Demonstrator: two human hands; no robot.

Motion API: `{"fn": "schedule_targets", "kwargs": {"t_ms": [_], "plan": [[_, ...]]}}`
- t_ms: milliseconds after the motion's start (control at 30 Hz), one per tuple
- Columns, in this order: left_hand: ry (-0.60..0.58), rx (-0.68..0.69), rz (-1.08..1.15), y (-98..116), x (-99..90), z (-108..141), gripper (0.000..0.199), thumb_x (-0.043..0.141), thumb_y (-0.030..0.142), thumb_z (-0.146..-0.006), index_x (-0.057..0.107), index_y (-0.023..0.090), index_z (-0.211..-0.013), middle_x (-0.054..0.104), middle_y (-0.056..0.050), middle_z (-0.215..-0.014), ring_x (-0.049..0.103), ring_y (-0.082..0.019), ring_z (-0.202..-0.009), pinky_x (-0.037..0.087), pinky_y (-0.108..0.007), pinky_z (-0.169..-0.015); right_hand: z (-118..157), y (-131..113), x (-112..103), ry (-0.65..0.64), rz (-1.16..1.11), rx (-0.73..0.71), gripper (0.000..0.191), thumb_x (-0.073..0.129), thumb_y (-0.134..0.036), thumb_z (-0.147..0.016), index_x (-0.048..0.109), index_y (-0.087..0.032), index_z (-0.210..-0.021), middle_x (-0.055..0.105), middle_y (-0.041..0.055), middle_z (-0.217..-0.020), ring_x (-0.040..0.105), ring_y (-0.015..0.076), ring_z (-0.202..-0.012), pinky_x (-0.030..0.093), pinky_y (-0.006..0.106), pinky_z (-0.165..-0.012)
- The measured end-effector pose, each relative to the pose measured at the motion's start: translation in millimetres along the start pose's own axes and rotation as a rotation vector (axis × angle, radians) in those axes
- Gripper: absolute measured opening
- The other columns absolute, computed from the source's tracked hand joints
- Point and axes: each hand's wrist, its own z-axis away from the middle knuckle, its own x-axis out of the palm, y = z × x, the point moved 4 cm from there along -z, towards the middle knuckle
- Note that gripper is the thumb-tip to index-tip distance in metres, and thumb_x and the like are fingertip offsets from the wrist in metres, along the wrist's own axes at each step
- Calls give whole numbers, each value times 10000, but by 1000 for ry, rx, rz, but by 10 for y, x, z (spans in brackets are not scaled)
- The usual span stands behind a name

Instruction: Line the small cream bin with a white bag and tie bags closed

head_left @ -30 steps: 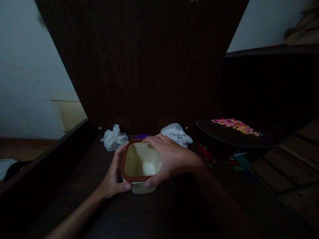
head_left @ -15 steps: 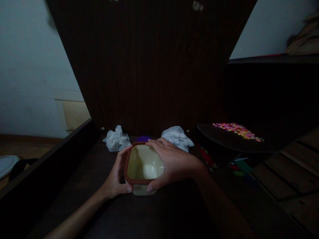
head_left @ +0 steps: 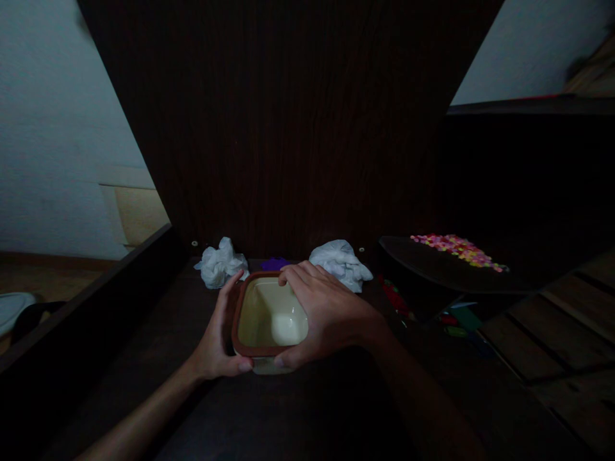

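Note:
Between my two hands is a square cream container (head_left: 271, 314) with a brown rim, its open mouth tipped toward me and nothing visible inside. My left hand (head_left: 216, 342) grips its left side, thumb at the near lower corner and fingers along the far edge. My right hand (head_left: 324, 314) is wrapped over the right side, fingertips on the far rim and thumb on the near side. Behind the container lie a crumpled white plastic bag (head_left: 221, 262) on the left, a purple item (head_left: 275, 263), and another white plastic bag (head_left: 341, 264) on the right.
A tall dark wooden panel (head_left: 288, 128) rises behind the dark tabletop (head_left: 206, 422). On the right, a curved shelf (head_left: 408, 256) carries a pile of pink and yellow pieces (head_left: 459, 251). Small red and green items (head_left: 456, 323) lie beneath it. A raised dark board (head_left: 96, 294) borders the left side.
The container has shifted slightly left within the view, both hands staying on it. My left fingers look a little straighter along its side. The camera view has moved slightly.

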Motion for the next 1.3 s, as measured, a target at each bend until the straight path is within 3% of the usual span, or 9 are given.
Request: {"fn": "schedule_targets", "kwargs": {"t_ms": [133, 300, 400, 500, 600, 800, 967, 1133, 1300], "plan": [[-12, -4, 1, 9, -2, 11, 1235, 812, 732, -629, 190, 278, -1594, 355, -177, -1593, 347, -476, -1467, 278, -667, -1201, -5, 46, -50, -19, -102, 47, 861, 846, -702, -529, 515, -194, -1141, 578, 101, -1129, 532, 291, -1027, 468, 466, -908], [-15, -11, 13, -16, -1, 17, 1210, 840, 687, -630, 217, 287, -1587, 332, -175, -1610, 329, -490, -1474, 294, -672, -1189, 104, 46, -267, 63, -229, 124, 759, 865, -550, -578, 484, -218, -1144, 570, 79, -1163, 558, 268, -1045, 489, 413, -882], [-26, -11, 26, -24, 13, 9, 1195, 836, 693, -627, 237, 284, -1577, 321, -176, -1620, 301, -493, -1488, 304, -665, -1188, 144, 34, -274, 26, -224, 94, 887, 884, -546, -562, 469, -218, -1274, 523, 118, -1346, 505, 308, -1233, 455, 455, -1020], [-35, 0, 32, -20, 23, 7, 1155, 824, 694, -640, 271, 272, -1562, 346, -177, -1609, 303, -491, -1487, 315, -659, -1186, 122, 71, -149, -65, -149, 51, 1084, 886, -650, -516, 444, -190, -1393, 442, 155, -1479, 394, 350, -1380, 372, 494, -1133], [-37, 5, 36, -19, 28, 11, 1118, 826, 678, -650, 301, 271, -1549, 362, -167, -1601, 323, -478, -1478, 321, -648, -1186, 82, 120, -33, -117, -133, 41, 1143, 858, -723, -506, 443, -165, -1415, 479, 166, -1441, 432, 353, -1336, 391, 505, -1112], [-37, 36, 46, -38, 19, 17, 1130, 827, 675, -655, 301, 248, -1559, 380, -174, -1592, 379, -462, -1450, 307, -629, -1197, 26, 120, 0, -28, -82, 17, 965, 894, -650, -483, 512, -177, -1232, 566, 111, -1206, 540, 294, -1092, 492, 450, -943], [-25, 12, 25, -72, -19, 30, 1156, 844, 644, -648, 300, 212, -1572, 378, -187, -1597, 371, -472, -1454, 299, -630, -1204, 18, 60, -83, 39, -130, 0, 936, 904, -618, -478, 484, -209, -1207, 540, 118, -1286, 524, 312, -1170, 465, 473, -1007], [-42, -20, 94, -64, 2, 55, 1142, 860, 624, -645, 298, 258, -1569, 358, -159, -1617, 331, -461, -1482, 259, -633, -1223, 216, 94, -335, 113, -112, 45, 977, 925, -571, -491, 450, -234, -1276, 468, 129, -1441, 464, 345, -1320, 416, 499, -1090], [-55, -64, 162, -63, 23, 71, 1140, 874, 614, -633, 312, 270, -1562, 338, -157, -1626, 288, -474, -1500, 251, -640, -1223, 663, 457, -477, 129, -161, 223, 980, 936, -467, -518, 417, -267, -1325, 468, 113, -1456, 496, 346, -1318, 436, 511, -1080]]}}
